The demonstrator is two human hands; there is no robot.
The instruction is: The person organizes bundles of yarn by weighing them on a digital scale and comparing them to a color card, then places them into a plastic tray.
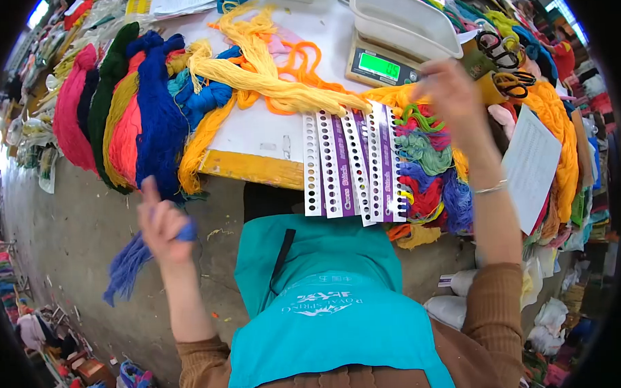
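My left hand [164,223] is raised at the left, beyond the table edge, with its other fingers curled round a violet-blue thread skein [130,265] and one finger pointing up. The loose end of the skein hangs below the hand. My right hand [451,97] is lifted beside the digital scale [374,65], smeared by motion, so its fingers cannot be made out. Between the hands, several punched cardboard thread cards [354,165] hang over the table's front edge. Pale yellow thread [286,89] drapes from the table onto their tops.
Skeins in pink, green, coral and dark blue [159,117] hang at the left table edge. A white plastic tray [414,19] rests on the scale. Scissors [512,84] stand in a holder at the right, near a printed sheet [532,169]. Mixed coloured threads [425,149] hang beside the cards.
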